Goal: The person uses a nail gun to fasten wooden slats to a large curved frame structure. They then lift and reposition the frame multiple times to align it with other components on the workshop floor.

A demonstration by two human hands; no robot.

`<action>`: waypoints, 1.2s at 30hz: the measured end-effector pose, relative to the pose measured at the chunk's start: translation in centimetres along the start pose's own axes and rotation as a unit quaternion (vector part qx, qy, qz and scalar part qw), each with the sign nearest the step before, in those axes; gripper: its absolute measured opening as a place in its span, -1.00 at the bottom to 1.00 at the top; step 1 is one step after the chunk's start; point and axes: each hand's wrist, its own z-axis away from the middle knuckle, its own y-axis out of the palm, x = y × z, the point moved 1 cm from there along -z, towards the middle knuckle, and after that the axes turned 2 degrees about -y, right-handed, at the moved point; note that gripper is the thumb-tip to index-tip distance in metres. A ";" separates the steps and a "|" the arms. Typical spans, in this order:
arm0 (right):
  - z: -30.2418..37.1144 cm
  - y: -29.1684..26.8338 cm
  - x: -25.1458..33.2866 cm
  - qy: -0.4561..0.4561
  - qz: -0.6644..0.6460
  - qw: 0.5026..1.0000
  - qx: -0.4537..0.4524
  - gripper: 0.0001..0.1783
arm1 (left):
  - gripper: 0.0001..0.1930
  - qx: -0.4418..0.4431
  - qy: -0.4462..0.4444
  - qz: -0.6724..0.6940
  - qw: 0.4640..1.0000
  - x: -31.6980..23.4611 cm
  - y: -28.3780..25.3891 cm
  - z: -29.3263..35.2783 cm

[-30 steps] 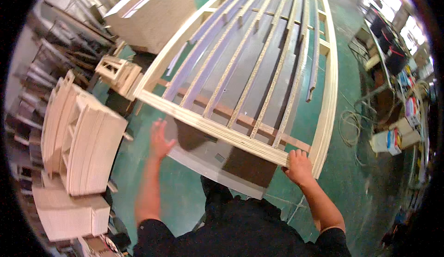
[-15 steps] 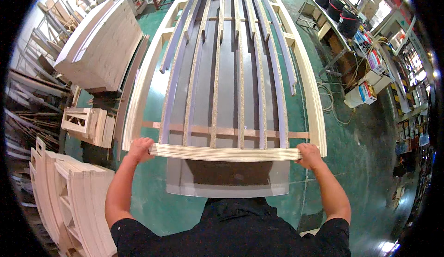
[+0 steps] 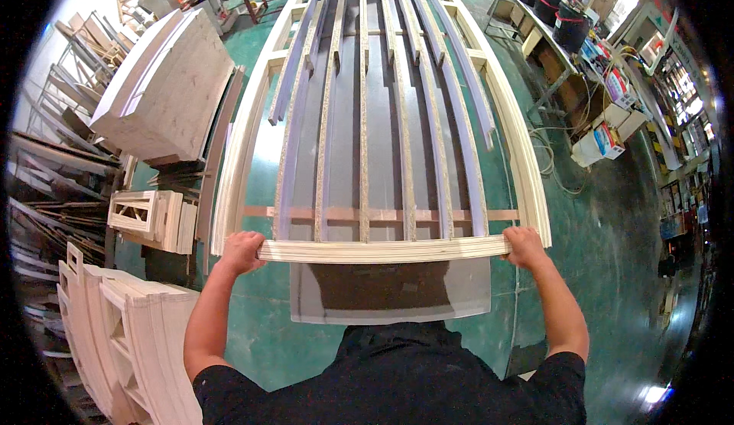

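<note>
A long pale wooden frame (image 3: 538,195) stretches away in front of me. My left hand (image 3: 243,252) is wrapped round the left part of its near crossbar (image 3: 382,250). Close to the right corner, my right hand (image 3: 525,247) grips the same bar, and both hands are closed. Several narrow strips (image 3: 364,142) run lengthwise inside the frame, some with chipboard-like edges and some with lilac faces. Below them lies a grey sheet (image 3: 459,302), which juts out toward me under the bar. Another person's fingers show at the frame's far end, partly cut off.
To the left stand a thick stack of boards (image 3: 164,92), small wooden frames (image 3: 153,214) and larger pale wooden frames (image 3: 153,333). A workbench (image 3: 550,46) with black drums (image 3: 571,29) is at the right. Hoses (image 3: 544,153) trail over the green floor beside it.
The near end of the frame and both my hands appear slightly farther right, and the surroundings have shifted a little in view too. Both hands keep their grip on the crossbar.
</note>
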 end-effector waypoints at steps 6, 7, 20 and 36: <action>0.3 0.0 0.0 -0.006 -0.013 0.999 -0.031 -0.34 | -0.48 0.008 -0.001 0.003 1.000 0.1 -0.2 0.0; 0.2 -0.1 0.1 -0.011 -0.016 0.999 -0.033 -0.34 | -0.48 0.012 -0.003 0.003 1.000 0.2 -0.3 0.0; -0.3 0.3 -0.5 0.003 -0.005 1.000 0.029 -0.37 | -0.47 0.029 -0.011 -0.010 0.999 -0.3 -1.2 0.1; 0.2 1.7 -1.8 -0.076 -0.047 0.995 -0.046 -0.33 | -0.51 0.029 -0.076 -0.043 0.996 -2.5 1.5 -0.9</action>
